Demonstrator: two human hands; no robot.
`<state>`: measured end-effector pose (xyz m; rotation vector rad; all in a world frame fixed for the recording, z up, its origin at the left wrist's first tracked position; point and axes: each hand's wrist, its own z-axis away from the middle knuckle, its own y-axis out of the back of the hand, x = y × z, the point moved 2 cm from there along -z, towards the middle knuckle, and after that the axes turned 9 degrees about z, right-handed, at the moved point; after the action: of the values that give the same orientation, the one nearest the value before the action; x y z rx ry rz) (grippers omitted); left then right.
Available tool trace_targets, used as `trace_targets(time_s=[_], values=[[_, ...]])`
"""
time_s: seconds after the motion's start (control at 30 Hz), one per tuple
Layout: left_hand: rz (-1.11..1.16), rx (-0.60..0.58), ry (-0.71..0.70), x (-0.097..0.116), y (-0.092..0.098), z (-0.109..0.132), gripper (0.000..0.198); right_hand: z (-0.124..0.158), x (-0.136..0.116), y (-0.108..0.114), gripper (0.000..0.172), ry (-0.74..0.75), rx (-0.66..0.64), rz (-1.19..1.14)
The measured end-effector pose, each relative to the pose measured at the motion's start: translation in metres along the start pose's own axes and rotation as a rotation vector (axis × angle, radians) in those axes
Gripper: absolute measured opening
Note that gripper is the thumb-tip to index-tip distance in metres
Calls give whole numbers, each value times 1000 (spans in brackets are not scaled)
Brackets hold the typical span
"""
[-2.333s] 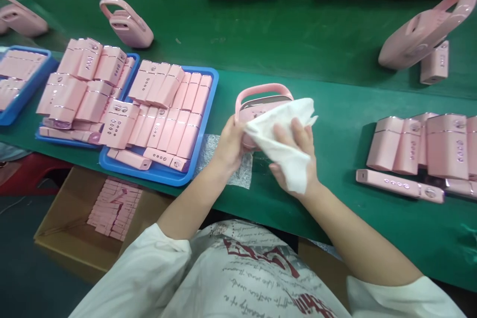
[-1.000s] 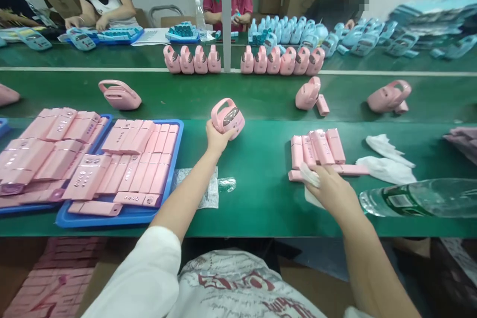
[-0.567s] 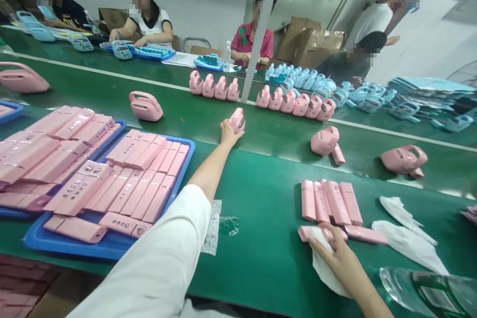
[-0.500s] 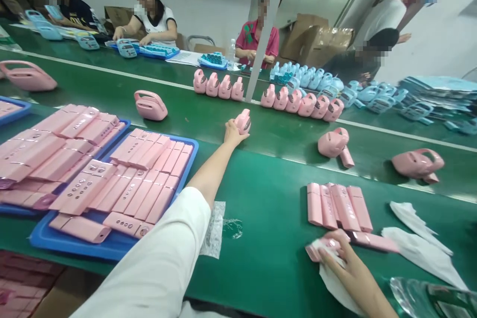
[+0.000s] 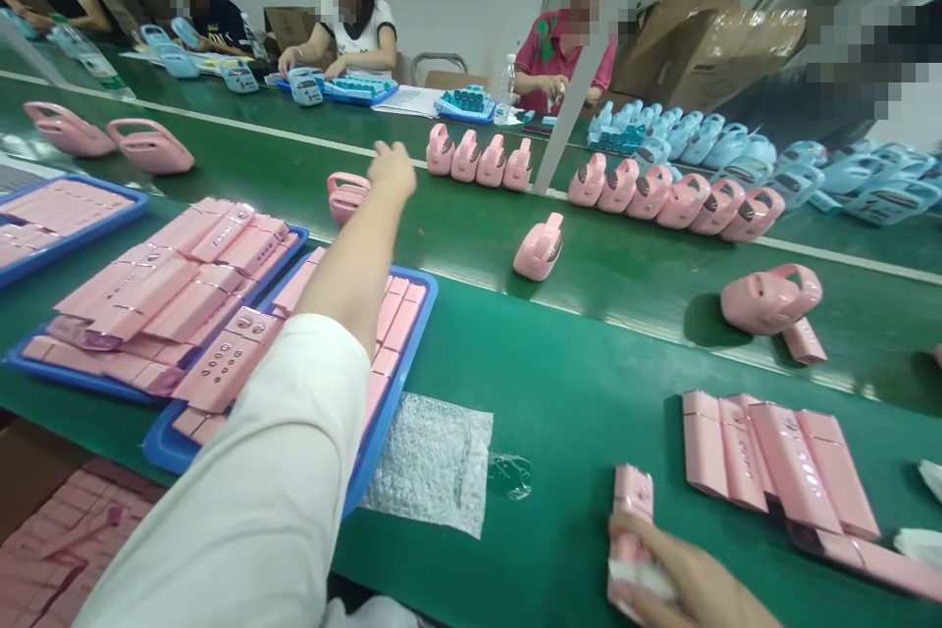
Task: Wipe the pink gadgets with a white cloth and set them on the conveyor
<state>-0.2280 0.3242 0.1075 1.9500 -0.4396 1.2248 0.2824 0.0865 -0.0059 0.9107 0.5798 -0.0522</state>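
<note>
My left hand (image 5: 392, 172) reaches out over the green belt, fingers partly extended, with nothing visible in it. It is nearest a pink casing with a loop handle (image 5: 345, 198), which it partly overlaps; contact cannot be told. A second pink handled casing (image 5: 539, 248) stands on the belt to its right. At the lower right, my right hand (image 5: 673, 564) is closed around a pink bar-shaped panel (image 5: 633, 491) and a white tissue (image 5: 642, 577). Several similar pink panels (image 5: 791, 456) lie side by side to the right of this hand.
Blue trays (image 5: 423, 314) piled with pink panels stand at left. Bubble wrap (image 5: 442, 461) lies beside them. Rows of pink casings (image 5: 681, 201) line the belt's far side, near a slanted post (image 5: 581, 78). Across sit several co-workers (image 5: 360, 39) with blue casings (image 5: 305, 86).
My left hand has let go of a pink casing, which stays on the belt, and moved left to another. My right hand still holds the panel and tissue. The view has shifted left.
</note>
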Motion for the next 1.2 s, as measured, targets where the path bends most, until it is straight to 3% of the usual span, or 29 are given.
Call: trace_targets(time_s=[0.03,0.1,0.2,0.27,0.33,0.43,0.57,0.63,0.73,0.83,0.9,1.0,1.07,1.13,1.2], values=[[11,87,39,-10,16,-5,46,-22,-9,11,29,25,26,35],[92,122,9,-27,39,-9,46,-74,-25,42,28,90,145,120],[202,-8,-146,-45,51,-6,51,-152,-42,92,43,101,373,180],[201,-55,-172,-51,53,-3,53,-186,-48,114,55,27,481,188],[174,-74,-160,-52,53,-1,50,-196,-49,121,64,-38,598,134],[95,-147,-129,-41,53,1,43,-177,-43,109,61,-101,662,-138],[-37,-358,-157,-1,42,25,24,-142,-38,69,39,-183,233,-783],[-67,-518,-244,27,30,54,16,-134,-40,56,28,-190,143,-1080],[-55,-742,-365,61,5,119,26,-133,-40,47,24,-160,320,-1330],[-21,-892,-420,77,-18,196,26,-135,-37,43,21,-91,467,-1450],[-28,-970,-402,80,-26,244,20,-133,-33,39,8,-38,517,-1510],[-90,-1129,-328,77,-25,298,28,-126,-27,32,17,2,564,-1579],[-101,-1211,-365,72,-18,321,30,-123,-24,28,18,5,605,-1616],[-23,-1208,-460,64,-10,338,33,-122,-22,26,16,9,642,-1643],[130,-1091,-488,50,-5,354,40,-121,-22,24,15,23,672,-1653]])
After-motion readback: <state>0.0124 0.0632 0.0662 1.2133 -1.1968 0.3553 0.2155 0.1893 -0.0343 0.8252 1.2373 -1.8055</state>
